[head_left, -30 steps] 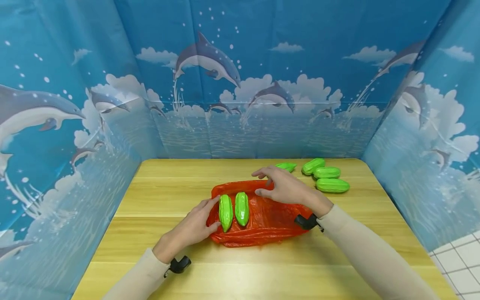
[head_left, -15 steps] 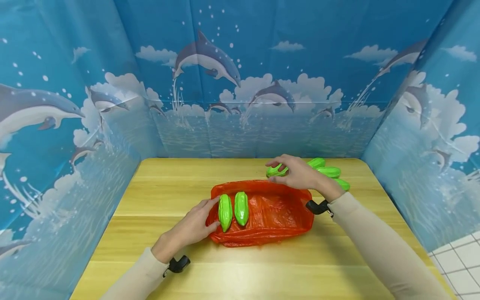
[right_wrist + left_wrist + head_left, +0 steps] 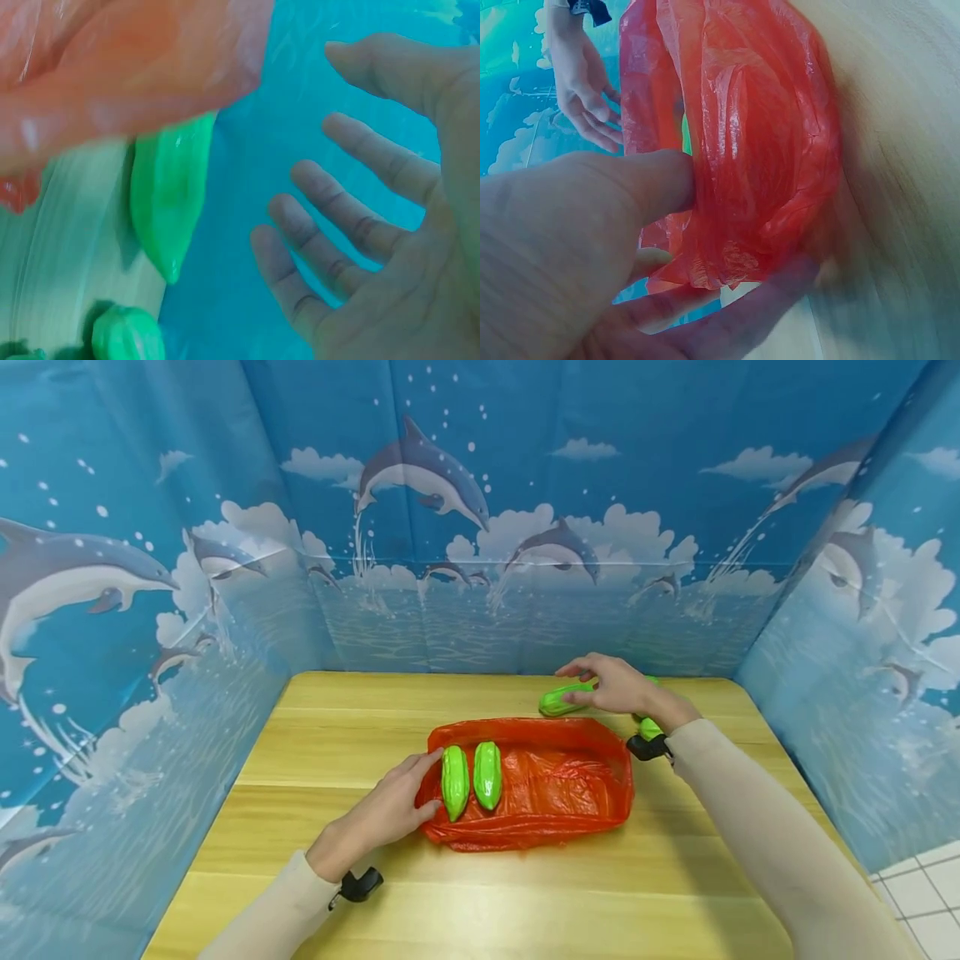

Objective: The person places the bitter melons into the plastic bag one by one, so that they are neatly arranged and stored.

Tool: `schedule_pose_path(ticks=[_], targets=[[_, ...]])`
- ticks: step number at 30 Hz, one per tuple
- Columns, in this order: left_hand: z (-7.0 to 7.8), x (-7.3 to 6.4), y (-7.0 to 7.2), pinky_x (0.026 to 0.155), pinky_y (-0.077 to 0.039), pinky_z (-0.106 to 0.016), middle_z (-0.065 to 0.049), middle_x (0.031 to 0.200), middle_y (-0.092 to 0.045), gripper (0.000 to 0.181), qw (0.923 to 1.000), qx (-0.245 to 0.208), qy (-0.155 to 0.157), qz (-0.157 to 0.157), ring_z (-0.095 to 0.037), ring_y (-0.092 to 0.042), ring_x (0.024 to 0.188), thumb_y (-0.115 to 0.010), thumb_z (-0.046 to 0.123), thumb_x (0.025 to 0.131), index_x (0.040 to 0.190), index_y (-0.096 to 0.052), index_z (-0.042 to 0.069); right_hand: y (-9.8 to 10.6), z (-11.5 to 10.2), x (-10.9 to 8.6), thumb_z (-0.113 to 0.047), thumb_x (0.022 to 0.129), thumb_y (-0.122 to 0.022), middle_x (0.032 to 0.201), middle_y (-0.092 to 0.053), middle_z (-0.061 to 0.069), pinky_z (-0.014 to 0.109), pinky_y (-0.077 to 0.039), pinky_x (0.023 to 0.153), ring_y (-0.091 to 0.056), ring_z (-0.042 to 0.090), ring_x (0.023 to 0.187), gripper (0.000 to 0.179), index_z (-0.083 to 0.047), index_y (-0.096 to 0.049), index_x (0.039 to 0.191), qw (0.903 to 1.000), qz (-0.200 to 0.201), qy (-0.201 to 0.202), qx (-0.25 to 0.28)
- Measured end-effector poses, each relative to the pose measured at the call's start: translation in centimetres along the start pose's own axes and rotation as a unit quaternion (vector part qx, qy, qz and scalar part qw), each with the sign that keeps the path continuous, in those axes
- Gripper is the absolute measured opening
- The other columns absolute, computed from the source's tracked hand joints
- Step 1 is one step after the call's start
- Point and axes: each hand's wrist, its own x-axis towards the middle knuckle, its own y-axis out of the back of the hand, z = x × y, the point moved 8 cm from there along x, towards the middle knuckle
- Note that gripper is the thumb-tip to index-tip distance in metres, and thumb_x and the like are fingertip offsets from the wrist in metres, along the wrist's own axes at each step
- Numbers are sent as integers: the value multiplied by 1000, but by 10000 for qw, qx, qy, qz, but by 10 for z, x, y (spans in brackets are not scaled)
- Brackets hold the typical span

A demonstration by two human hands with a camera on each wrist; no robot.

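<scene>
A red plastic bag [image 3: 562, 789] lies spread open like a tray mid-table. Two bright green, ridged gourds [image 3: 455, 781] lie side by side in its left end. My left hand [image 3: 386, 810] holds that end, the thumb [image 3: 667, 180] at the rim and the fingers round the outside in the left wrist view. Behind the bag, my right hand [image 3: 618, 687] hovers by another green gourd [image 3: 557, 701], partly covering it. In the right wrist view the right hand's fingers [image 3: 360, 217] are spread, nothing between them, and the gourd [image 3: 169, 202] shows beyond them.
More green gourds [image 3: 650, 728] lie at the back right of the wooden table [image 3: 337, 735], mostly hidden by the right arm. A blue dolphin-print curtain [image 3: 480, 618] stands along the table's back and sides.
My right hand has moved from over the bag to the back right, beside the gourd behind it. The left hand stays on the bag's left end. The head view has shifted slightly.
</scene>
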Motion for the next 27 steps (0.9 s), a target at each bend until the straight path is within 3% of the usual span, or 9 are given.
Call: schedule_pose_path(ticks=[12,27], targets=[[-1,-1,3,128,-57,-58,-24,174,-58,85,10000,38,-5,-76,-43,-62,158,-82,3,104,179,-43,1,-2,29,18,-28,115,-76,170,-53,31,78,-47,128,-53,60,157,49,-9,-69,160,9992,-372,-148,-84],[-4,-4,3,129,-57,-58,-22,175,-57,85,9997,62,-41,-215,-42,-62,159,-83,5,105,179,-43,3,-22,49,44,-22,114,-78,178,-46,33,81,-43,130,-47,62,161,59,-7,-61,168,9953,-892,-227,-314]])
